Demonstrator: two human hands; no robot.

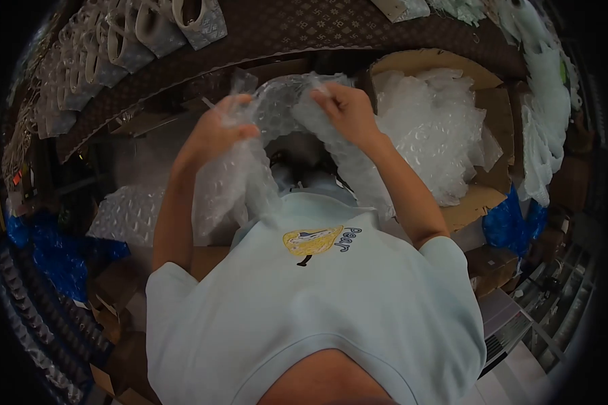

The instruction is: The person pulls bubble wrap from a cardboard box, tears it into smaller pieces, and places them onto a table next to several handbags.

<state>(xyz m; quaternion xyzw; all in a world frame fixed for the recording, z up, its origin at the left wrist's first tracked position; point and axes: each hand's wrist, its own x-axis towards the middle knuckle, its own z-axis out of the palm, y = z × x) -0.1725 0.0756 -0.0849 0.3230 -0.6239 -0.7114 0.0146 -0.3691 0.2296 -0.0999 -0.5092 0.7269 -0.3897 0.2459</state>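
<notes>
A length of clear bubble wrap (277, 101) arches between my two hands, in front of my chest. My left hand (216, 135) grips its left part, thumb and fingers closed around the film. At the other side, my right hand (350, 115) pinches the upper right part with bent fingers. Both ends of the wrap hang down towards my lap, and a dark gap shows under the arch. More bubble wrap (132, 214) lies to the left, below my left forearm. The film partly hides my left fingertips.
On the right, a cardboard box (496, 125) holds a heap of clear bubble-wrap pieces (425, 135). A brown patterned cloth (317, 34) spans the back, with several folded strips (155, 30) at upper left. Blue plastic lies at left (57, 256) and right (507, 219).
</notes>
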